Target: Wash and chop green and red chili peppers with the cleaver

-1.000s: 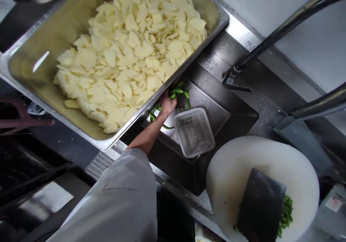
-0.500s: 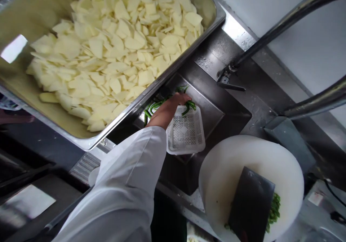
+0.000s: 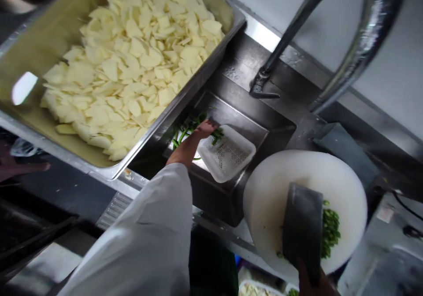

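Observation:
Down in the sink, my left hand (image 3: 205, 129) is closed around a bunch of green chili peppers (image 3: 217, 135), whose ends stick out past the fingers. The bunch hangs over the near-left rim of a white perforated plastic basket (image 3: 228, 153). More long green peppers (image 3: 180, 138) lie beside the basket, partly behind my wrist. At the lower right, my right hand (image 3: 312, 280) grips the handle of a dark, wide-bladed cleaver (image 3: 302, 219). Its blade is over a round white chopping block (image 3: 264, 190), next to a heap of chopped green peppers (image 3: 330, 234).
A large metal tray (image 3: 114, 170) of sliced potatoes (image 3: 132, 67) overhangs the sink's left side. Behind the metal sink (image 3: 214, 199) rises a curved faucet (image 3: 284, 40). A grey block-shaped object (image 3: 345, 153) stands behind the chopping block. Below the counter is a container of pale pieces (image 3: 256, 289).
The basket has turned and shifted within the sink. My left hand keeps its hold on the peppers. My right hand has come into view on the cleaver, and more chopped pepper shows. The view has shifted.

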Tool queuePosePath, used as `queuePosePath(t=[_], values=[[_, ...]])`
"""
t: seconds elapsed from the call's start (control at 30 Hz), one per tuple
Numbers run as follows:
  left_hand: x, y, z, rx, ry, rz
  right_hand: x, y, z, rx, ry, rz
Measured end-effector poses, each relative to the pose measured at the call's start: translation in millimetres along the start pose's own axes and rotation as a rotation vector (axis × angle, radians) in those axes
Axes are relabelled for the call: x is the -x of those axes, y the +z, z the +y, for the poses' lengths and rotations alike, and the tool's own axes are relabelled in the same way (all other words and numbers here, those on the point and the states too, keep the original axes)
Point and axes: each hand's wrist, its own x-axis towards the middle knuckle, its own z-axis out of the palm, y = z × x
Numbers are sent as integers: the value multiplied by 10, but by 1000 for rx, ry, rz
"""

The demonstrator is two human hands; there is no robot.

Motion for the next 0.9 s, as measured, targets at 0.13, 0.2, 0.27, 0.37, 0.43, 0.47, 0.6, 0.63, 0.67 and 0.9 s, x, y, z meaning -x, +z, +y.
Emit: queuePosePath(t=[0.13, 0.2, 0.27, 0.37, 0.43, 0.47, 0.6, 0.63, 0.67, 0.9], values=[[63, -328, 212, 66, -123, 107, 295, -223, -210, 25, -50, 97], [154, -489, 294, 174, -244, 244, 405, -233, -267, 18, -70, 114], [311, -645, 383, 316, -363, 413, 456, -153, -277, -38, -158, 56], [669, -842, 573, 426, -394, 601, 401, 63, -225, -125, -333, -51], [964, -941, 751, 414, -338, 705, 287, 185, -156, -159, -397, -54], [1118, -983, 861, 393, -302, 756, 217, 221, -111, -163, -403, -29], [1664, -1113, 1525, 211, -181, 846, -46, 184, 109, -127, -377, 92], [1759, -1118, 1764, 149, -134, 808, -88, 149, 154, -106, -371, 111], [1833, -1103, 2028, 81, -75, 748, -116, 111, 187, -84, -369, 127], [2038, -521, 3722, -238, 319, 402, -24, -42, 59, -11, -325, 142]])
